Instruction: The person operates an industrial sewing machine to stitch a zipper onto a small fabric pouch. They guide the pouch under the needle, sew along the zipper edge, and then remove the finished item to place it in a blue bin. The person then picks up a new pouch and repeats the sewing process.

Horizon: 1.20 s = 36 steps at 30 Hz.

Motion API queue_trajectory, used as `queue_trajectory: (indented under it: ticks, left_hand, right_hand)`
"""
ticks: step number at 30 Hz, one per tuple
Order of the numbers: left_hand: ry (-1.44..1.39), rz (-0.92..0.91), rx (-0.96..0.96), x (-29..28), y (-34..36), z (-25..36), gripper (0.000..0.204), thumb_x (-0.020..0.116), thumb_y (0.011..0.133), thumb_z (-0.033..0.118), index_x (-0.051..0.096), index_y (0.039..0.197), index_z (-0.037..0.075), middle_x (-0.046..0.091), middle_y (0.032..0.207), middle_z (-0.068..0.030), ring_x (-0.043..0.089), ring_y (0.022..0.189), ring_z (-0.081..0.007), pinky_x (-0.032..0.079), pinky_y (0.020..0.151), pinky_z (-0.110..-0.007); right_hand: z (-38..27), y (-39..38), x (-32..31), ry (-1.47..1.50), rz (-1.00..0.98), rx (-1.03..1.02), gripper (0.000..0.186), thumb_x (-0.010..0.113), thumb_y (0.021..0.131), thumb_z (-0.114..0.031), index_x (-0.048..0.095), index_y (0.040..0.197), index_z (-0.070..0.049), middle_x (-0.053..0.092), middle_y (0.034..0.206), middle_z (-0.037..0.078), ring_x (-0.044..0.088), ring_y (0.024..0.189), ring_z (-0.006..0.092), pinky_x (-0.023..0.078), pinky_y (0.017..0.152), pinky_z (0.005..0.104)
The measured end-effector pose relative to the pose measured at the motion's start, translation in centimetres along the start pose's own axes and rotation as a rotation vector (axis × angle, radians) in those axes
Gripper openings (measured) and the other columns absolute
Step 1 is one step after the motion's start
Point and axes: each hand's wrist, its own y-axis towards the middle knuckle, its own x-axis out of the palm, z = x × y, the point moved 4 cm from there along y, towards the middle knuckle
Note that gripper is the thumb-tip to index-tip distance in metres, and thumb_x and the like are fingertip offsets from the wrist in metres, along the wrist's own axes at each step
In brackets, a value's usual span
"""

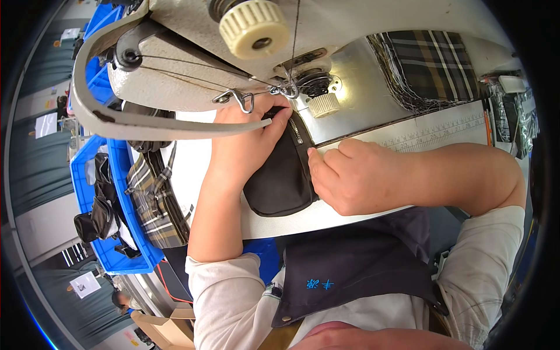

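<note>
A black fabric pouch point(279, 184) with a metal zipper point(298, 133) lies on the sewing machine's bed, its upper end beneath the machine head point(166, 81). My left hand point(245, 137) grips the pouch's upper left part, thumb and forefinger drawn together beside the zipper. Curled at the pouch's right edge, my right hand point(356, 175) pinches the fabric between thumb and forefinger. The curved white lever point(175, 129) crosses in front of my left hand and hides part of it. The needle and the stitching spot cannot be made out.
Plaid fabric pieces point(429, 67) with frayed edges lie at the back right, beyond a printed ruler point(434, 133). At left, more plaid fabric point(151, 198) hangs beside a blue bin point(119, 256) holding black pieces. Clear plastic bags point(525, 111) sit at far right.
</note>
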Motion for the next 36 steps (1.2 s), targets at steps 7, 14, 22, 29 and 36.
queue_trajectory:
  ticks: [7,14,22,29,36]
  left_hand:
    - [0.06,-0.001,-0.043,0.09,-0.04,0.32,0.025,0.083,0.087,0.028,0.076,0.095,0.005,0.071,0.087,-0.0154,0.064,0.086,-0.0366,0.05,0.078,-0.045]
    - [0.111,0.119,0.098,-0.11,0.12,0.84,0.012,0.085,0.08,0.015,0.078,0.088,0.009,0.072,0.077,-0.0085,0.07,0.073,-0.0312,0.053,0.066,-0.042]
    - [0.117,0.116,0.104,0.17,0.1,0.64,0.015,0.084,0.083,0.02,0.077,0.089,0.009,0.072,0.08,-0.0103,0.068,0.077,-0.0331,0.052,0.072,-0.044]
    - [0.114,0.117,0.102,0.13,0.09,0.64,0.015,0.084,0.082,0.02,0.076,0.088,0.009,0.072,0.08,-0.0104,0.068,0.077,-0.0335,0.052,0.072,-0.044]
    - [0.096,0.003,-0.015,0.45,-0.15,0.24,0.025,0.082,0.088,0.028,0.076,0.098,0.006,0.071,0.088,-0.014,0.063,0.087,-0.0369,0.049,0.083,-0.046]
  right_hand:
    - [-0.38,-0.15,0.05,0.025,-0.016,0.009,0.016,0.067,0.062,-0.022,0.062,0.064,-0.008,0.054,0.067,0.004,0.052,0.064,0.0175,0.039,0.051,0.0298]
    - [-0.4,-0.12,0.24,0.015,0.034,0.008,0.016,0.067,0.062,-0.023,0.061,0.064,-0.008,0.053,0.066,0.004,0.052,0.064,0.0172,0.039,0.051,0.0298]
    - [-0.44,-0.16,-0.05,0.006,0.006,-0.005,0.024,0.068,0.069,-0.02,0.072,0.078,0.001,0.07,0.081,0.016,0.06,0.065,0.0187,0.045,0.052,0.0291]
    - [-0.58,-0.26,-0.11,0.023,-0.04,-0.008,0.032,0.069,0.072,-0.019,0.075,0.089,0.007,0.076,0.093,0.025,0.064,0.063,0.0177,0.046,0.051,0.029]
    - [-0.53,-0.18,0.02,0.046,-0.025,-0.007,0.033,0.069,0.073,-0.019,0.075,0.091,0.008,0.076,0.093,0.025,0.063,0.061,0.0176,0.047,0.05,0.0297]
